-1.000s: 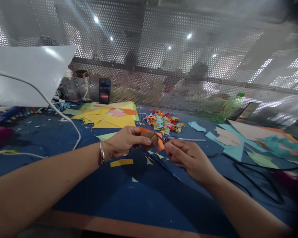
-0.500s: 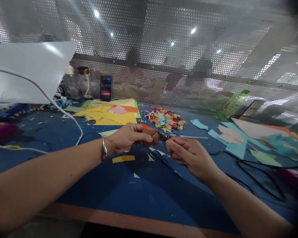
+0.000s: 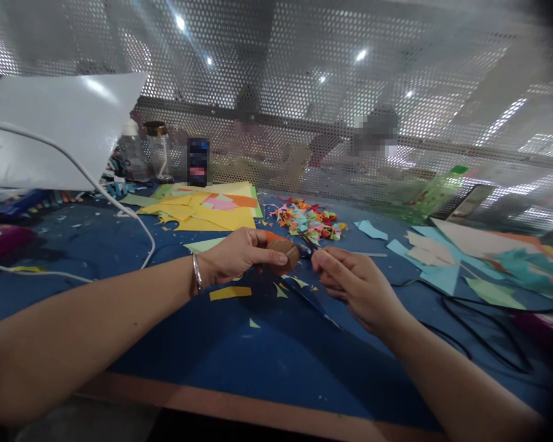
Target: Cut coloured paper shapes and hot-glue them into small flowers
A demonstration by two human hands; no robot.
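- Since the earliest frame, the orange flap that hung between the hands has gone from sight, and the right hand [image 3: 350,276] has drawn a little farther from the left hand [image 3: 235,255].
- Left hand: thumb pressed on the near face of a rounded brown piece [image 3: 286,256], fingers curled behind it and mostly hidden; the piece is held above the table [image 3: 258,368].
- Orange paper [image 3: 271,236] shows at the upper edge of the brown piece, beside the fingers; how far it runs behind cannot be told.
- Right hand: fingers pinched together on a slim dark tool [image 3: 306,242], whose tip points up and away to the left. It is too small and dark to name, and its grip end is covered by the fingers.
- Beneath and near the hands: a yellow strip [image 3: 230,293], pale green scraps and a blue rod [image 3: 311,301] lying at a slant, its far end hard to make out.
- Beyond the hands: a heap of colourful scraps [image 3: 308,221], with yellow sheets [image 3: 233,219] to its left.
- Farther out: a phone-like device [image 3: 198,162], pixelated, two clear containers, and a green bottle [image 3: 435,195] blurred against the perforated screen [image 3: 281,49].
- The purple object [image 3: 544,325] at far right is dim and partly lost in shadow.
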